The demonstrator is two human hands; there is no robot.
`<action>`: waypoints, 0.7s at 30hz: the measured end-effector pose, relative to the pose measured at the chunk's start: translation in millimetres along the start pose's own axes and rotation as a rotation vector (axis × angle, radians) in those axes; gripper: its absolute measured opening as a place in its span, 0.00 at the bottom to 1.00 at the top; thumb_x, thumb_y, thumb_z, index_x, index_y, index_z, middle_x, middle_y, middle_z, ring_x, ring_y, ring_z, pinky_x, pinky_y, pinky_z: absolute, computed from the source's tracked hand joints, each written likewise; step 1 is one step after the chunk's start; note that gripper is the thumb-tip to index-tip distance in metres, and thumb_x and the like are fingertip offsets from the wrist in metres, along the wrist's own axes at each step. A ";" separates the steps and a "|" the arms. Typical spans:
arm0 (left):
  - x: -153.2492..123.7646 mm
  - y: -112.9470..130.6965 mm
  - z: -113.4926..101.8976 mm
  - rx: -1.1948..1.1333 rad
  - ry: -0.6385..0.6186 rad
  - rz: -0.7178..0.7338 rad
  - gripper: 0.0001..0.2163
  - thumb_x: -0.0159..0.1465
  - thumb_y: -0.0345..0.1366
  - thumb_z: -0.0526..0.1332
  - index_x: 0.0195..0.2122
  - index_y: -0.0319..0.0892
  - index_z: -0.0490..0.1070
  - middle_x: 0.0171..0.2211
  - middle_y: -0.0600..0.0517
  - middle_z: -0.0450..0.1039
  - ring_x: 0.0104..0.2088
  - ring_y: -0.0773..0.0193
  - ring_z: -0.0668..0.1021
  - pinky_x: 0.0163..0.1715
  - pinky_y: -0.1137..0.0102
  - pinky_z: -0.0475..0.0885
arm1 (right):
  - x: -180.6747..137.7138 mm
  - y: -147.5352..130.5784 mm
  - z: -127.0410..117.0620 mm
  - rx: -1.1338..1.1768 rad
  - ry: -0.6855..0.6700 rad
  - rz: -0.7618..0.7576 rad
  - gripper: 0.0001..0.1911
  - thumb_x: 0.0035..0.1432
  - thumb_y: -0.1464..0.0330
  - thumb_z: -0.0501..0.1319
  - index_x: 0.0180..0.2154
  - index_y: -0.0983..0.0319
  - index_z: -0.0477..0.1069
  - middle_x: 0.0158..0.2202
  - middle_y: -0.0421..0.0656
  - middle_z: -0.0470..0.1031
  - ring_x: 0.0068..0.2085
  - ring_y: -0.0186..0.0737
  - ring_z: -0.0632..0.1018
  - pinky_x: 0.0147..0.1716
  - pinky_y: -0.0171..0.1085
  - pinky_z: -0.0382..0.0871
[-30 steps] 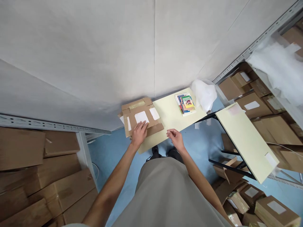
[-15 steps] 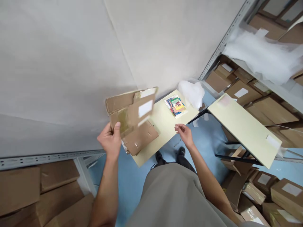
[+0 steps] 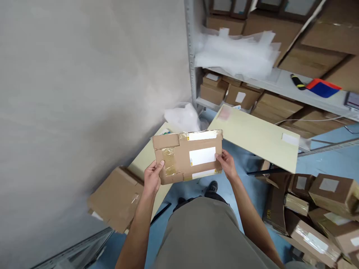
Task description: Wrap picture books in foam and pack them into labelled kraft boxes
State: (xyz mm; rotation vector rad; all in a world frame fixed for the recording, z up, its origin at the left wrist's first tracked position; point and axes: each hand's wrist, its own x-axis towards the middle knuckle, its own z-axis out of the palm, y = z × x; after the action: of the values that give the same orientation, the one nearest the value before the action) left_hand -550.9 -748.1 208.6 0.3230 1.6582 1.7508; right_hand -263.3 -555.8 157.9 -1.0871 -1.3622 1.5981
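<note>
A flattened cardboard box [image 3: 182, 155] with white labels and strips of brown tape is held up in front of me. My left hand [image 3: 153, 176] grips its left end, thumb on the near face. At the right end my right hand [image 3: 226, 163] pinches the edge, with a finger and thumb beside the middle label. Below and to the left, another piece of cardboard [image 3: 117, 198] lies on the cream table [image 3: 144, 153]. The held box hides most of that table, and only a sliver of the books [image 3: 165, 132] shows above its top edge.
A second cream table [image 3: 258, 138] stands to the right. Metal shelves [image 3: 283, 84] beyond it hold cartons, white packing sheets [image 3: 235, 54] and a blue-and-red item [image 3: 324, 87]. Cartons [image 3: 331, 190] are piled on the floor at right. A white plastic bag [image 3: 182, 117] sits by the wall.
The flattened box has moved right, away from above the other cardboard. My right hand, free before, now grips its right end. My view has turned to the right.
</note>
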 end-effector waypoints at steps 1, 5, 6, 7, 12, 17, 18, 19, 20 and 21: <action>5.8 -2.5 25.9 0.020 -0.044 -0.004 0.33 0.49 0.62 0.83 0.45 0.43 0.84 0.41 0.44 0.88 0.45 0.49 0.89 0.48 0.58 0.85 | 5.1 -3.2 -23.4 0.005 0.027 0.006 0.32 0.56 0.42 0.75 0.51 0.58 0.81 0.50 0.51 0.89 0.50 0.58 0.87 0.53 0.53 0.82; 27.2 -18.9 127.6 0.088 -0.221 0.011 0.30 0.53 0.62 0.81 0.47 0.45 0.83 0.42 0.44 0.88 0.48 0.47 0.88 0.50 0.57 0.84 | 22.5 -14.7 -114.6 -0.009 0.161 0.010 0.31 0.56 0.40 0.75 0.48 0.57 0.80 0.47 0.49 0.89 0.46 0.56 0.87 0.49 0.51 0.82; 31.8 -24.4 151.9 0.098 -0.256 0.022 0.30 0.54 0.61 0.81 0.47 0.45 0.83 0.42 0.44 0.88 0.49 0.47 0.88 0.50 0.56 0.84 | 26.1 -16.7 -135.2 -0.016 0.191 0.006 0.31 0.56 0.40 0.75 0.48 0.56 0.80 0.47 0.49 0.89 0.46 0.56 0.87 0.49 0.51 0.82; 36.1 -30.1 175.3 0.108 -0.289 0.030 0.29 0.55 0.61 0.80 0.48 0.46 0.82 0.43 0.45 0.87 0.49 0.48 0.88 0.51 0.56 0.84 | 29.6 -18.1 -154.4 -0.022 0.219 0.002 0.31 0.56 0.40 0.75 0.48 0.56 0.80 0.47 0.50 0.89 0.46 0.56 0.87 0.49 0.51 0.82; 59.1 -55.5 275.2 0.220 -0.408 0.051 0.25 0.61 0.57 0.75 0.52 0.47 0.78 0.50 0.44 0.86 0.57 0.50 0.86 0.59 0.58 0.80 | 46.6 -16.7 -229.0 -0.042 0.332 -0.001 0.30 0.58 0.40 0.74 0.47 0.57 0.80 0.46 0.49 0.89 0.45 0.54 0.86 0.49 0.50 0.81; 103.0 -77.9 350.8 0.316 -0.506 0.051 0.19 0.60 0.50 0.73 0.47 0.46 0.76 0.48 0.45 0.86 0.55 0.49 0.85 0.56 0.58 0.80 | 68.7 -9.0 -277.6 -0.126 0.400 -0.013 0.28 0.59 0.40 0.73 0.43 0.56 0.80 0.44 0.49 0.88 0.47 0.55 0.86 0.55 0.54 0.81; 113.8 -83.3 365.1 0.336 -0.531 0.042 0.17 0.59 0.49 0.73 0.44 0.46 0.76 0.46 0.45 0.86 0.52 0.49 0.85 0.54 0.59 0.80 | 73.8 -7.8 -285.2 -0.149 0.422 -0.005 0.27 0.59 0.41 0.73 0.43 0.56 0.80 0.45 0.50 0.88 0.48 0.56 0.86 0.56 0.55 0.81; 124.5 -89.0 379.7 0.355 -0.559 0.035 0.15 0.59 0.48 0.72 0.41 0.47 0.75 0.44 0.46 0.85 0.51 0.50 0.85 0.52 0.60 0.80 | 79.3 -6.9 -292.2 -0.170 0.446 0.006 0.27 0.58 0.41 0.74 0.43 0.56 0.80 0.45 0.50 0.88 0.49 0.57 0.86 0.57 0.57 0.81; 134.7 -94.8 394.7 0.370 -0.589 0.030 0.14 0.58 0.47 0.72 0.40 0.47 0.75 0.42 0.46 0.85 0.49 0.50 0.85 0.50 0.60 0.80 | 85.1 -6.2 -298.5 -0.185 0.470 0.020 0.28 0.58 0.41 0.74 0.43 0.56 0.80 0.46 0.51 0.88 0.50 0.58 0.86 0.58 0.58 0.81; 144.3 -100.5 410.0 0.379 -0.619 0.029 0.13 0.58 0.47 0.71 0.39 0.47 0.75 0.42 0.47 0.85 0.49 0.50 0.85 0.49 0.60 0.80 | 91.2 -5.6 -304.1 -0.194 0.492 0.034 0.28 0.57 0.40 0.74 0.43 0.56 0.80 0.46 0.51 0.88 0.50 0.59 0.87 0.58 0.60 0.82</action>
State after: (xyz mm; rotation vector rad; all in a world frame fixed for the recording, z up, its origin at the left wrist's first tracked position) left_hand -374.2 -345.0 135.7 0.9589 1.4988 1.1676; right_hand -10.5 -365.6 130.6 -1.5076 -1.1776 1.1293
